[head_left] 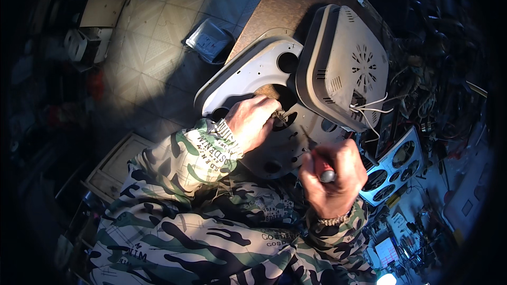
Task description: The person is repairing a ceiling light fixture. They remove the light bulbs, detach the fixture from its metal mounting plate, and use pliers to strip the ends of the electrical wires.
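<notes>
A white panel (237,70) with several round holes lies tilted in front of me, partly on the brown table. My left hand (252,122) is closed at its large middle hole, fingers curled on a small part (280,115) too hidden to name. In my right hand (338,175) is a screwdriver with a red handle (322,166), its thin shaft pointing up and left toward the panel. Whether its tip touches the panel, I cannot tell. Just beyond stands a beige, vented plastic housing (346,66) on its side, white wires (369,108) coming out of it.
The brown tabletop (277,0) runs behind the panel. Left of it, a bin with a pale bag (208,41) stands on the tiled floor (150,42). At right are a white panel with dark round openings (393,166) and tangled cables (417,82). A drawer-like box (119,163) sits at lower left.
</notes>
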A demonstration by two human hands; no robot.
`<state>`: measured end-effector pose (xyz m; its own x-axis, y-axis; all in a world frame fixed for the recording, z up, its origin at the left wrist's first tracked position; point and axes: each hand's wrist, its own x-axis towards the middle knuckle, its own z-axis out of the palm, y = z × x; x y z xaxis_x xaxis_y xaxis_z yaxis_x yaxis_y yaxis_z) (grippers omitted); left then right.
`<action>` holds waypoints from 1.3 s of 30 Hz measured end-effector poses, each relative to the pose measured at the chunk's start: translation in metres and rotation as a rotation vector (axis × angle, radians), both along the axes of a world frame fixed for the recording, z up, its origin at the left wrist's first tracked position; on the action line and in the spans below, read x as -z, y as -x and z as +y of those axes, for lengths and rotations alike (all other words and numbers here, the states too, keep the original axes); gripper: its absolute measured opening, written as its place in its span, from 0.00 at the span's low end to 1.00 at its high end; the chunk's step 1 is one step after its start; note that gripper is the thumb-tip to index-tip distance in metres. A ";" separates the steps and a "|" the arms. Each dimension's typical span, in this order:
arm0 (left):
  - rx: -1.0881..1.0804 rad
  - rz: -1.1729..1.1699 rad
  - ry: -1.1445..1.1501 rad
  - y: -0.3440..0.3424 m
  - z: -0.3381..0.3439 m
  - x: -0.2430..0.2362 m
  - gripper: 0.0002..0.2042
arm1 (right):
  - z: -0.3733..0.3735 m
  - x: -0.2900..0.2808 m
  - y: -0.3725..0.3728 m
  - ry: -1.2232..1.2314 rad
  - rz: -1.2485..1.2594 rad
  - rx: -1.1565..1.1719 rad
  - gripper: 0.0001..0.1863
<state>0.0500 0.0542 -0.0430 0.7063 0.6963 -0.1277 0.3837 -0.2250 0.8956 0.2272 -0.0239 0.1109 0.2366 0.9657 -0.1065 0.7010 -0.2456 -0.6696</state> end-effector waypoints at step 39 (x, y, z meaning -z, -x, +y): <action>0.416 -0.052 -0.184 -0.005 0.041 0.004 0.06 | -0.050 0.086 0.022 0.334 -0.044 0.183 0.11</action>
